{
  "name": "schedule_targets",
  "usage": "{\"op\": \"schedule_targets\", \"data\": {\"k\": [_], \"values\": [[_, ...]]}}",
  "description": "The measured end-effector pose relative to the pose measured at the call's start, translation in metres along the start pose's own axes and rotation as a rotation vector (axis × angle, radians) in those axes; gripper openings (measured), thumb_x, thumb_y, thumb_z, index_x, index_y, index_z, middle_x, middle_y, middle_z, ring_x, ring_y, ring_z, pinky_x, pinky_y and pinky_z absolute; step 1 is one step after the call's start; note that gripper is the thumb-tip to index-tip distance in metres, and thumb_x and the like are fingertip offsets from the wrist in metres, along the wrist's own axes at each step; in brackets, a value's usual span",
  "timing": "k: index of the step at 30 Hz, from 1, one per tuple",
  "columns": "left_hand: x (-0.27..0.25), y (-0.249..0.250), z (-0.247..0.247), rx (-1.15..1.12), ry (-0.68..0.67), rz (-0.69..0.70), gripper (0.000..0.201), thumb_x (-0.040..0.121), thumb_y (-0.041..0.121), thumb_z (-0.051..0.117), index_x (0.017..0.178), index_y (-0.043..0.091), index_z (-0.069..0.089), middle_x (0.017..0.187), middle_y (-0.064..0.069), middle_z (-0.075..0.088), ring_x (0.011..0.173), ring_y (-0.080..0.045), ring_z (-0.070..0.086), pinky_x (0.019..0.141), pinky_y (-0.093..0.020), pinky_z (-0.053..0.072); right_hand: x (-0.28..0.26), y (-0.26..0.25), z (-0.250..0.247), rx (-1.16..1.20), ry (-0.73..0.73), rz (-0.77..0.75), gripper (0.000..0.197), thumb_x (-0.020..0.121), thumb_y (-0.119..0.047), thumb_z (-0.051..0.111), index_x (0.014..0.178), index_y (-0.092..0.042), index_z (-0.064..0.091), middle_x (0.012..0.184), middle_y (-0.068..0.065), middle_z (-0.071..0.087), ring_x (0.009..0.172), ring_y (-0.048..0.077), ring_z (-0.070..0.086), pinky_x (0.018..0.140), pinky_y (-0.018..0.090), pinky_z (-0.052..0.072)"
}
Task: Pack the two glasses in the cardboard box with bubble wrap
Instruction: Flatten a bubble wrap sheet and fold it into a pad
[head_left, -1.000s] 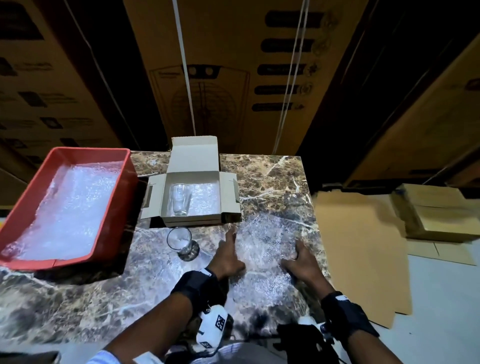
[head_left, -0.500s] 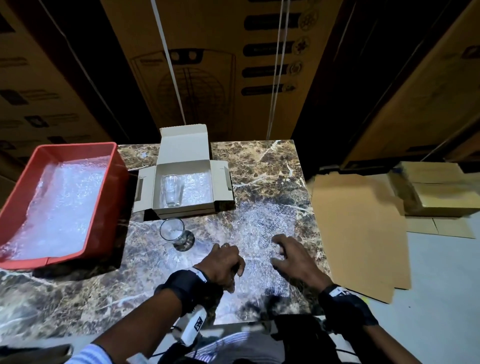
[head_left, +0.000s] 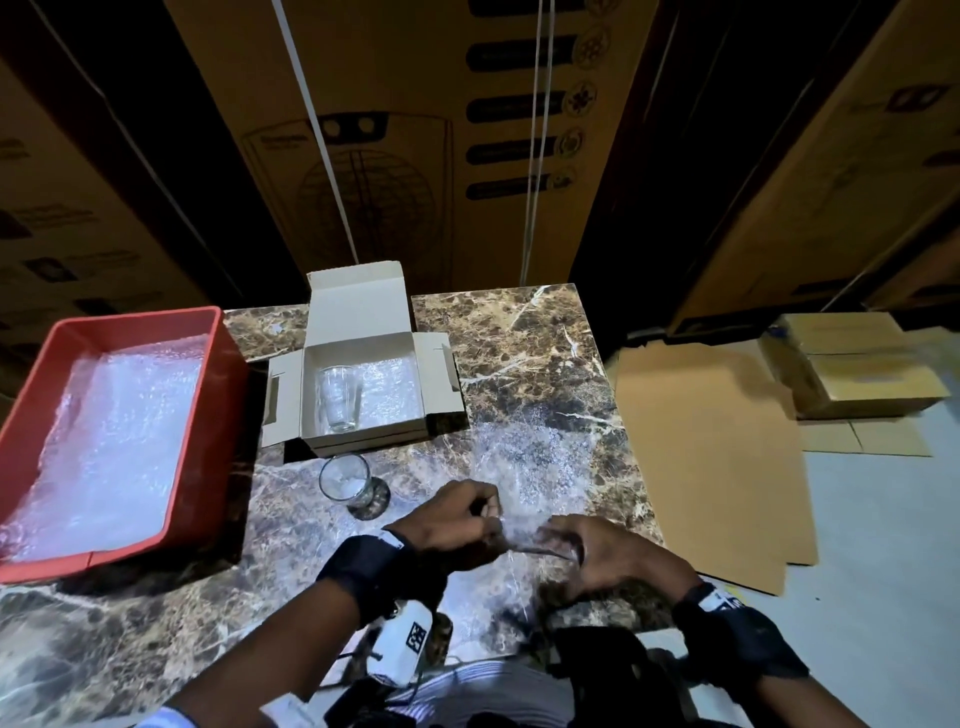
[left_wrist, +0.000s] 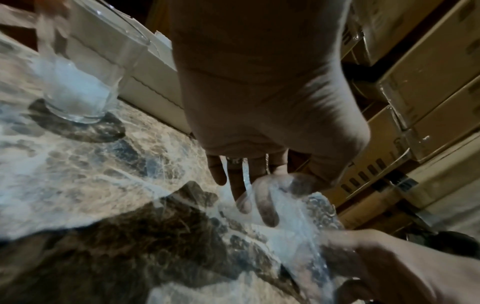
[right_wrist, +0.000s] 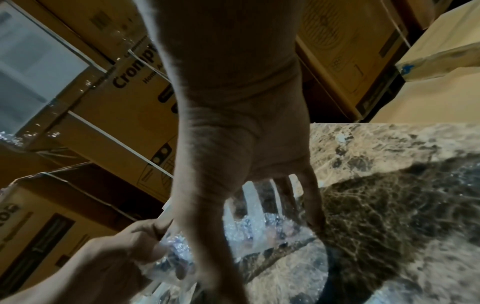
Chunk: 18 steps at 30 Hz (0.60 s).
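Both hands pinch the near edge of a clear sheet of bubble wrap (head_left: 524, 467) that lies spread on the marble worktop (head_left: 519, 338). The left hand (head_left: 457, 525) has its fingers curled, the grip closed on the sheet's edge between thumb and fingertips; the right hand (head_left: 597, 551), just beside it, pinches the same edge, which is lifted slightly off the stone between them. From the left wrist view the film drapes over the left fingers (left_wrist: 265, 205) and runs down to the right hand (left_wrist: 389, 263).

An open cardboard box (head_left: 363, 364) stands at the back of the worktop, lid and side flaps folded out. Inside it, on a lining of bubble wrap, one glass (head_left: 340, 397) lies at the left. The second glass (head_left: 345, 478) stands upright on the worktop just in front of the box, near the left hand. A red tray (head_left: 218, 415) at the left holds more bubble wrap.

Large printed cartons (head_left: 415, 130) are stacked behind the worktop. Flattened cardboard (head_left: 711, 457) lies on the floor to the right, with a smaller carton (head_left: 857, 364) beyond it. Both forearms reach forward, with black straps on the wrists.
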<state>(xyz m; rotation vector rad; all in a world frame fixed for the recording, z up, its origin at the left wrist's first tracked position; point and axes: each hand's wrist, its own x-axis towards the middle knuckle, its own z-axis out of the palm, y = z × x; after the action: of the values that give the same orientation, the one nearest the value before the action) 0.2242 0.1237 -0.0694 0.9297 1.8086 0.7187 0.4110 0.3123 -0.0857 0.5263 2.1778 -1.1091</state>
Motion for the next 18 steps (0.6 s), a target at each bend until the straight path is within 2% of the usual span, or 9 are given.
{"op": "schedule_targets", "data": {"k": [2, 3, 4, 7, 9, 12, 14, 15, 18], "values": [[0.0, -0.002, -0.003, -0.095, 0.006, 0.002, 0.013, 0.087, 0.016, 0.065, 0.08, 0.025, 0.058, 0.083, -0.002, 0.064, 0.076, -0.012, 0.059, 0.079, -0.034, 0.05, -0.004, -0.004, -0.001, 0.022, 0.039, -0.018, 0.046, 0.083, -0.019, 0.082, 0.126, -0.021, 0.065, 0.102, -0.015, 0.061, 0.085, -0.004, 0.056, 0.086, 0.017, 0.049], [0.002, -0.007, -0.004, -0.132, 0.009, 0.0, 0.008, 0.092, 0.016, 0.064, 0.086, 0.02, 0.06, 0.086, -0.005, 0.067, 0.079, -0.013, 0.062, 0.081, -0.036, 0.052, -0.005, -0.004, -0.002, 0.059, 0.085, -0.045, 0.03, 0.088, -0.005, 0.071, 0.114, -0.021, 0.069, 0.096, -0.008, 0.065, 0.076, -0.004, 0.055, 0.078, 0.018, 0.048], [0.002, -0.01, -0.004, -0.175, 0.024, 0.001, 0.007, 0.096, 0.021, 0.064, 0.092, 0.016, 0.061, 0.091, -0.006, 0.071, 0.081, -0.013, 0.065, 0.081, -0.035, 0.053, -0.003, 0.001, -0.002, 0.095, 0.139, -0.058, 0.027, 0.09, 0.0, 0.065, 0.105, -0.021, 0.071, 0.096, 0.0, 0.069, 0.075, 0.0, 0.056, 0.074, 0.019, 0.047], [0.001, -0.012, -0.003, -0.399, 0.093, -0.024, 0.037, 0.1, 0.041, 0.064, 0.108, 0.004, 0.063, 0.089, 0.0, 0.074, 0.079, -0.009, 0.068, 0.074, -0.026, 0.049, -0.004, 0.01, -0.006, 0.288, 0.27, -0.078, 0.021, 0.086, -0.008, 0.067, 0.098, -0.024, 0.075, 0.099, 0.009, 0.073, 0.081, 0.015, 0.063, 0.075, 0.028, 0.051], [0.0, -0.007, -0.004, -0.517, 0.132, -0.042, 0.048, 0.096, 0.05, 0.066, 0.113, 0.005, 0.065, 0.09, 0.004, 0.073, 0.083, -0.006, 0.068, 0.075, -0.018, 0.049, -0.004, 0.011, -0.011, 0.484, 0.366, -0.059, 0.02, 0.087, -0.004, 0.068, 0.1, -0.016, 0.076, 0.094, 0.013, 0.07, 0.078, 0.017, 0.066, 0.073, 0.034, 0.055], [0.001, -0.009, -0.009, -0.602, 0.127, -0.039, 0.065, 0.081, 0.063, 0.076, 0.118, 0.011, 0.065, 0.103, -0.006, 0.075, 0.093, -0.013, 0.072, 0.078, -0.022, 0.052, -0.001, 0.007, -0.019, 0.721, 0.487, -0.048, 0.017, 0.095, 0.005, 0.06, 0.107, 0.0, 0.07, 0.095, 0.019, 0.066, 0.061, 0.009, 0.065, 0.055, 0.023, 0.054], [0.004, -0.012, -0.01, -0.601, 0.076, -0.027, 0.073, 0.077, 0.063, 0.079, 0.122, 0.007, 0.064, 0.113, -0.015, 0.073, 0.105, -0.022, 0.071, 0.086, -0.026, 0.055, 0.005, 0.006, -0.025, 0.837, 0.55, -0.043, 0.016, 0.097, 0.006, 0.057, 0.11, 0.006, 0.067, 0.101, 0.02, 0.065, 0.063, 0.008, 0.067, 0.055, 0.02, 0.053], [0.005, -0.011, -0.011, -0.598, 0.056, -0.014, 0.07, 0.08, 0.059, 0.079, 0.123, 0.005, 0.064, 0.117, -0.017, 0.071, 0.108, -0.021, 0.07, 0.088, -0.024, 0.053, 0.008, 0.006, -0.028, 0.87, 0.586, -0.043, 0.016, 0.097, 0.006, 0.056, 0.11, 0.008, 0.066, 0.103, 0.018, 0.065, 0.065, 0.007, 0.068, 0.056, 0.02, 0.054], [0.008, -0.008, -0.01, -0.637, 0.008, 0.006, 0.058, 0.084, 0.039, 0.082, 0.125, 0.003, 0.065, 0.121, -0.008, 0.072, 0.11, -0.013, 0.071, 0.091, -0.022, 0.054, 0.024, 0.008, -0.037, 0.843, 0.697, -0.026, 0.016, 0.099, 0.003, 0.057, 0.109, 0.004, 0.069, 0.109, 0.01, 0.069, 0.072, 0.002, 0.07, 0.057, 0.015, 0.052]]}}
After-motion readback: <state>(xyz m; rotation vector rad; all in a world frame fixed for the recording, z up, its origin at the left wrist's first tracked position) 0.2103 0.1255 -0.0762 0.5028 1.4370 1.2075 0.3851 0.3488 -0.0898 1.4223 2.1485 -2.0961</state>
